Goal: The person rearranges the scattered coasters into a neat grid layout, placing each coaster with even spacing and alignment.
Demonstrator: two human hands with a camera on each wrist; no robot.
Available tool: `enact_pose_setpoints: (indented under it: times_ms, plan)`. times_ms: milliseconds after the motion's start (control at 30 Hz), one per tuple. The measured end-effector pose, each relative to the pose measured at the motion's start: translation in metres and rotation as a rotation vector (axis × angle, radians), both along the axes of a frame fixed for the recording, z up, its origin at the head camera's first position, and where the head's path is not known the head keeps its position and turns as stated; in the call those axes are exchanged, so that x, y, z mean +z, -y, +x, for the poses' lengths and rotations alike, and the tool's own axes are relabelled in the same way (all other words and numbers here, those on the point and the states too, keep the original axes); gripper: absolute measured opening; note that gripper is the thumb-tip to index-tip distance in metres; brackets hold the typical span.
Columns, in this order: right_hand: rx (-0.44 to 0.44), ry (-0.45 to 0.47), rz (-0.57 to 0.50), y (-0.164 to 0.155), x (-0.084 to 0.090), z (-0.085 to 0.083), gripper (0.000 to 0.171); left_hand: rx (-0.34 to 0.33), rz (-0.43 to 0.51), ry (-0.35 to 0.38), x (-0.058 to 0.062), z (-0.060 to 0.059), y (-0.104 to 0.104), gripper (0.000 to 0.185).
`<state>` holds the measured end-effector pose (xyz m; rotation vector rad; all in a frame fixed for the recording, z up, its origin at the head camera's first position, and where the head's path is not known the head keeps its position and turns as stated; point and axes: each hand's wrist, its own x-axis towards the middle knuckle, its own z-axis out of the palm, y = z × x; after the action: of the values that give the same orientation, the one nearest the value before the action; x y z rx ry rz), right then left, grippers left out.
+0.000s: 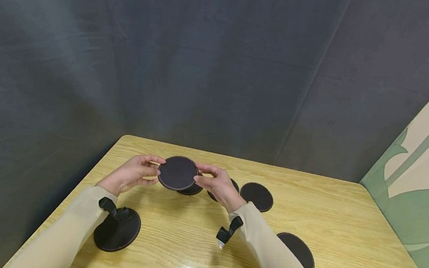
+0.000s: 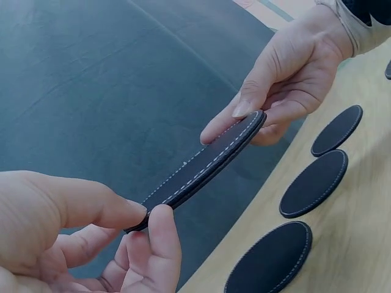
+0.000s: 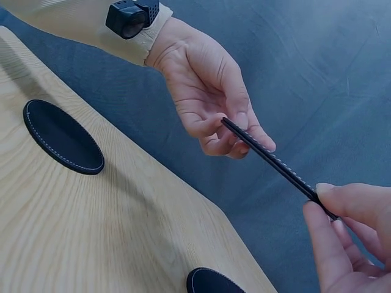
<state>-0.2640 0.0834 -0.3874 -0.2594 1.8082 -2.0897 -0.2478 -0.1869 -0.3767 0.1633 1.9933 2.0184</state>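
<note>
A round black coaster (image 1: pixel 178 173) with pale stitching round its rim is held up above the far part of the table. My left hand (image 1: pixel 137 172) pinches its left edge between thumb and fingers. On the opposite edge, my right hand (image 1: pixel 217 184) pinches it the same way. Seen edge-on in the right wrist view, the held coaster (image 3: pixel 275 163) is thin and its rim looks layered, tilted between both hands. Under it in the head view, another coaster (image 1: pixel 190 190) lies partly hidden. A further one (image 1: pixel 235 184) shows from behind my right hand.
More matching coasters lie flat on the wooden table (image 1: pixel 173 242): one at the back (image 1: pixel 256 196), one by the right forearm (image 1: pixel 298 252), one beside the left wrist (image 1: pixel 117 232). A dark curtain (image 1: pixel 213 65) hangs behind the table; a flower-patterned surface (image 1: pixel 424 171) stands right.
</note>
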Motion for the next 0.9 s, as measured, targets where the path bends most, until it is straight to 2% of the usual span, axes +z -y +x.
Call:
enact_pose_setpoints:
  times_ms: [367, 900]
  plan:
    - [0.009, 0.062, 0.013, -0.009, -0.009, 0.005, 0.053, -0.036, -0.017, 0.016, -0.014, 0.005, -0.005, 0.037]
    - [0.021, 0.016, 0.088, -0.013, -0.034, 0.010, 0.054, -0.026, -0.002, 0.056, -0.033, 0.013, -0.013, 0.051]
